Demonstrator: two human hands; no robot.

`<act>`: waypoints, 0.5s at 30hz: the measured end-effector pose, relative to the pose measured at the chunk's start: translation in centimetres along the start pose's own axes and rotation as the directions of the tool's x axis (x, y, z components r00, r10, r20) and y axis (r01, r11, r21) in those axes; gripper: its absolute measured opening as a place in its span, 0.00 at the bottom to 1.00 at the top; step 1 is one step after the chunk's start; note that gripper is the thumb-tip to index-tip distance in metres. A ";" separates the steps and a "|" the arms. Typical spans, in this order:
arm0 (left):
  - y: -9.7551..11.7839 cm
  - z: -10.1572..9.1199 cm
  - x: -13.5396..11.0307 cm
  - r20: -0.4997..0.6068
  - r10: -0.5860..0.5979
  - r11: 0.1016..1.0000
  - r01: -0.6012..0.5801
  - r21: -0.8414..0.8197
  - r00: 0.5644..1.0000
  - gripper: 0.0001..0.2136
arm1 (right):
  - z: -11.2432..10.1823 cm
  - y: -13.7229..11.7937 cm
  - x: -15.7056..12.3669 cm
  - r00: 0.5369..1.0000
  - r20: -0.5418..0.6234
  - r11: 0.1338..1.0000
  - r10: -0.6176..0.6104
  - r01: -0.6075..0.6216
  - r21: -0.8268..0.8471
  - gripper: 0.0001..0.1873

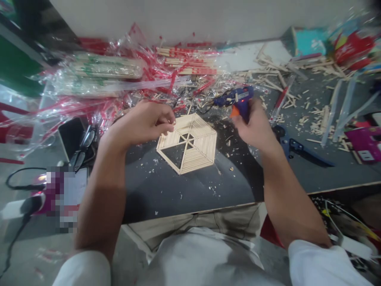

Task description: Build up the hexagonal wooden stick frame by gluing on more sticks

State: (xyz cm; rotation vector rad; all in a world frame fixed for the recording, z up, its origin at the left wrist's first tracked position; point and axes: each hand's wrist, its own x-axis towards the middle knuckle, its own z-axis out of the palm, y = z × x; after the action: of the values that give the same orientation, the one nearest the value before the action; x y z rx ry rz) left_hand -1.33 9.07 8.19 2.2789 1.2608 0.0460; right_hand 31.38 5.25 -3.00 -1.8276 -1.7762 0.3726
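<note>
A flat hexagon of glued wooden sticks [190, 143] lies on the dark tabletop [184, 186] in front of me. My left hand [145, 121] hovers over its upper left corner, fingers pinched together on a short wooden stick. My right hand [253, 125] is closed round the grip of a blue hot-glue gun [236, 99] with an orange trigger. The gun's nozzle points left, above the hexagon's upper right edge.
Clear plastic wrappers with red print and packs of chopsticks [119, 75] are heaped at the back left. Cut stick pieces [297, 83] litter the right. Blue-handled cutters [294, 147] lie right of my arm. Glasses [85, 145] and a phone sit at the left.
</note>
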 end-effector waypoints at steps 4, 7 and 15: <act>-0.7 0.1 0.2 0.024 -0.002 1.000 0.002 0.023 1.000 0.14 | -0.4 -1.1 -0.6 0.991 0.071 0.993 -0.116 0.116 0.005 0.30; -0.8 0.3 0.4 0.052 0.003 0.999 -0.005 0.044 0.999 0.14 | -0.6 -1.6 -0.7 0.979 0.086 0.982 -0.186 0.188 -0.016 0.31; 0.3 2.1 1.4 0.140 0.007 0.998 -0.016 0.067 0.990 0.12 | 0.4 -1.4 -0.8 0.973 0.075 0.967 -0.218 0.226 -0.114 0.18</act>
State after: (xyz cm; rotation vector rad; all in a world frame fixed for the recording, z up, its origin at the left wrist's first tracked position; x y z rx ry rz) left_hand 0.34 9.15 6.20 2.3034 1.1932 -0.1528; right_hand 29.91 4.50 -2.70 -1.6892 -2.0633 0.2394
